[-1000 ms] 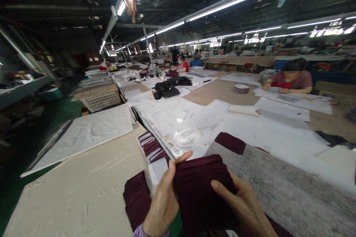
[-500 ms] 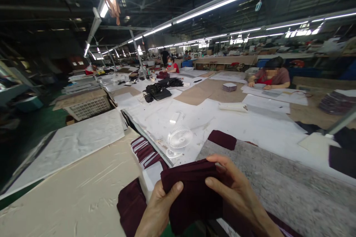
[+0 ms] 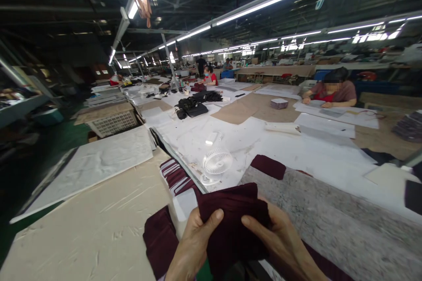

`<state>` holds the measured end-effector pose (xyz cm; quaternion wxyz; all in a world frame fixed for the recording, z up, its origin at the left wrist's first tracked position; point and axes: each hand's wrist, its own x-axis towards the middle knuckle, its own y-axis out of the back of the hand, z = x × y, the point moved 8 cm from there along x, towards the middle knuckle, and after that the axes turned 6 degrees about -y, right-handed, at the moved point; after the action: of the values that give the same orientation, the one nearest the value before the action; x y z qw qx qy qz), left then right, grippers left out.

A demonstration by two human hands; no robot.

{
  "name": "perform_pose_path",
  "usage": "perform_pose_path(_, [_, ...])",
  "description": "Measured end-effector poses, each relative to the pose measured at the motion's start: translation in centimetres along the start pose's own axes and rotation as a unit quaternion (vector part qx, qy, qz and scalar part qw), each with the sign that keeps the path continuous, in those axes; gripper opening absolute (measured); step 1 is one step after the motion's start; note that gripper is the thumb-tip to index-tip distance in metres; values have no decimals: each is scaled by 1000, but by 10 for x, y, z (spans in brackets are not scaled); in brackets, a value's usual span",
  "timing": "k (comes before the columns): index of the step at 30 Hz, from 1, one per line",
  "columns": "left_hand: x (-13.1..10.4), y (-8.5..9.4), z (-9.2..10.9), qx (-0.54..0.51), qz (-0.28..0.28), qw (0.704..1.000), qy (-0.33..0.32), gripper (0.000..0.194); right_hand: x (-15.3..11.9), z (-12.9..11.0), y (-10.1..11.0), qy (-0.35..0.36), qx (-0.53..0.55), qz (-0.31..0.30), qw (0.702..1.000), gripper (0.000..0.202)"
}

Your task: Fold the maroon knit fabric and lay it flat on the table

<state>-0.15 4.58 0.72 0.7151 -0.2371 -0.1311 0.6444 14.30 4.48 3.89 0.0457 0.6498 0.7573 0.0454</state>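
Note:
Between my hands hangs a stack of dark maroon cloth (image 3: 235,232), its layers showing along the top edge. My left hand (image 3: 198,237) grips its left side, thumb on the near face and fingers hidden behind. My right hand (image 3: 277,232) holds the right side the same way, thumb in front. Left of my left hand lies another maroon pile (image 3: 160,237) on the cream-covered table. Maroon pieces with white strips (image 3: 176,175) lie by the table edge, near a white sheet (image 3: 185,204). A folded maroon piece (image 3: 268,167) rests on the grey mottled material (image 3: 329,202).
A small white fan (image 3: 216,162) stands on the white-covered table ahead. Black garments (image 3: 194,106) lie farther back. A person (image 3: 334,90) leans over the table at the right, with a small stack (image 3: 278,103) nearby. A crate (image 3: 114,123) is at the left.
The fingers of my right hand have gone from the cloth's top edge to behind it, and the cloth's top right corner now stands up and fans out. The view has shifted slightly left.

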Motion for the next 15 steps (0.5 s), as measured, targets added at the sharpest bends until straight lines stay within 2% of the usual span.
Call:
perform_pose_path(3, [-1,1,5,-8,0,1000,-12,22,0,1,0,-7,-18,6,1000,25])
perform_pose_path(6, [-1,10,12,-38,41,998,-23,29,-1,-9,0,36,-91,-3,995,25])
perform_pose_path(10, [-1,22,13,-6,87,996,12,24,-1,-13,-3,49,-171,-36,983,19])
perform_pose_path(15, [-1,26,11,3,111,993,34,21,-2,-13,2,41,-195,-29,980,16])
